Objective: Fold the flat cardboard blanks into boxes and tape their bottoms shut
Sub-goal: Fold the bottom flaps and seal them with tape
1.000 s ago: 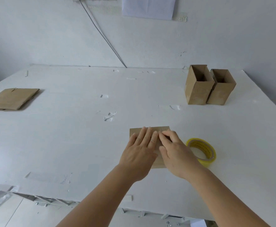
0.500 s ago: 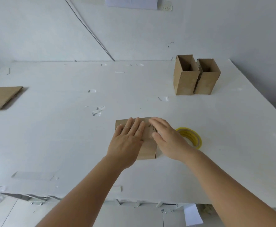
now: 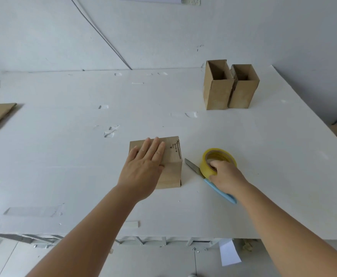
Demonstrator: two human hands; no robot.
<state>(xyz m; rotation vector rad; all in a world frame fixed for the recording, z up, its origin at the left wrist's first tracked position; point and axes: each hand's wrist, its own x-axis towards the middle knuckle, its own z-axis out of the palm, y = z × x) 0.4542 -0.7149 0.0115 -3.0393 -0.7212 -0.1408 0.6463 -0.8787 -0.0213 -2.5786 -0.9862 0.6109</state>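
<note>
Pressing flat on folded box (image 3: pixel 172 172): left hand (image 3: pixel 143 168), fingers straight. Right hand (image 3: pixel 226 177), newly off the box, gripping tape roll (image 3: pixel 217 159) beside it; taping is coming next.

The right hand (image 3: pixel 226 177) has left the cardboard box (image 3: pixel 172 170), where a second ago it pressed alongside the left hand (image 3: pixel 143 168). It now reaches to the yellow tape roll (image 3: pixel 218 161) just beside the box, fingers curled into the roll's core. The roll, flat on the desk (image 3: pixel 64 156) before, is tilted up on edge. A blue-handled knife (image 3: pixel 209 179), hidden earlier, now shows beneath the roll and hand.
</note>
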